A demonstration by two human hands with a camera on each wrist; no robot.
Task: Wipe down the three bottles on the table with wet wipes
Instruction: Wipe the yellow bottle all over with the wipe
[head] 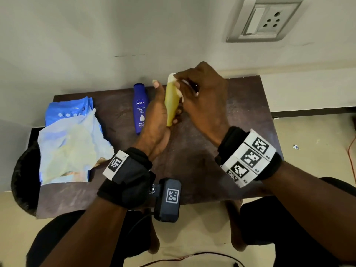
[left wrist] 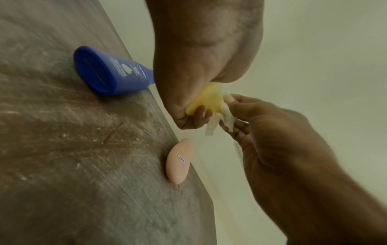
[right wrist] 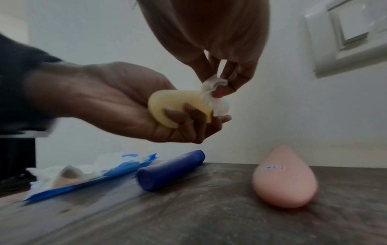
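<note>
A: Where's the yellow bottle (head: 170,105)?

B: Above the table (head: 202,160), the left hand (head: 154,124) fingers (right wrist: 188,114) curled round it. The right hand (head: 204,99) pinches a wet wipe (right wrist: 211,92) against its top.

A: The other 2?

B: Blue bottle (head: 140,108) and pink bottle (right wrist: 284,179) lie on the table, wipes pack (head: 69,135) at the left.

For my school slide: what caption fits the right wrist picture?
Left hand holds a yellow bottle while right hand rubs it with a wet wipe.
</note>
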